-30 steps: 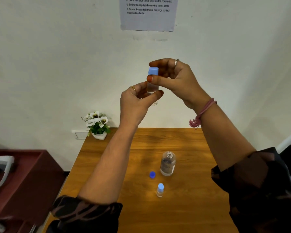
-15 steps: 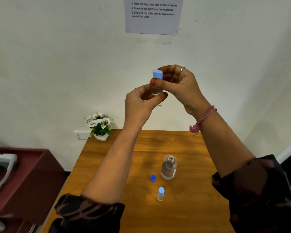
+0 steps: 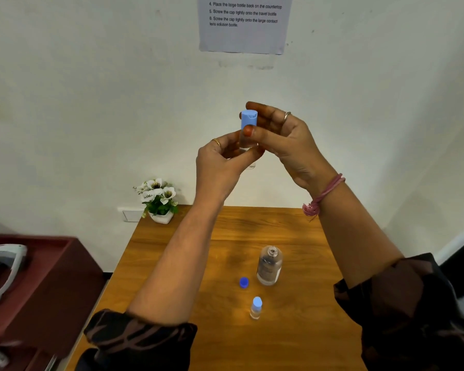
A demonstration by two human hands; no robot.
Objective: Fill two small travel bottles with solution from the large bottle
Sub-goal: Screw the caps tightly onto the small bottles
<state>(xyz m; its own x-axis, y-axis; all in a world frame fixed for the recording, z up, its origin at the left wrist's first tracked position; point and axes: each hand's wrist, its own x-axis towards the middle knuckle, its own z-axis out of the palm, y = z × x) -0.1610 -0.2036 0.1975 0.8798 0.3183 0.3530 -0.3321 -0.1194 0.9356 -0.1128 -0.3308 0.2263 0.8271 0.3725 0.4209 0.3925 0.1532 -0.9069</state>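
I hold a small clear travel bottle (image 3: 250,163) up in front of the wall. My left hand (image 3: 221,167) grips its body, mostly hiding it. My right hand (image 3: 281,141) pinches its light-blue cap (image 3: 249,119) between thumb and fingers. On the wooden table (image 3: 292,330) stands the large clear bottle (image 3: 269,266), uncapped. Its dark-blue cap (image 3: 243,282) lies just left of it. A second small travel bottle (image 3: 256,307) with a light-blue cap stands upright nearer to me.
A small white pot of white flowers (image 3: 158,200) sits at the table's far left corner. A dark red cabinet (image 3: 38,285) stands left of the table with a white headset (image 3: 3,269) on it. A printed instruction sheet (image 3: 244,22) hangs on the wall.
Both hands with the small bottle sit slightly lower in the view than before, as the camera tilts up. My right fingers have shifted a little on the cap. The table items have not moved.
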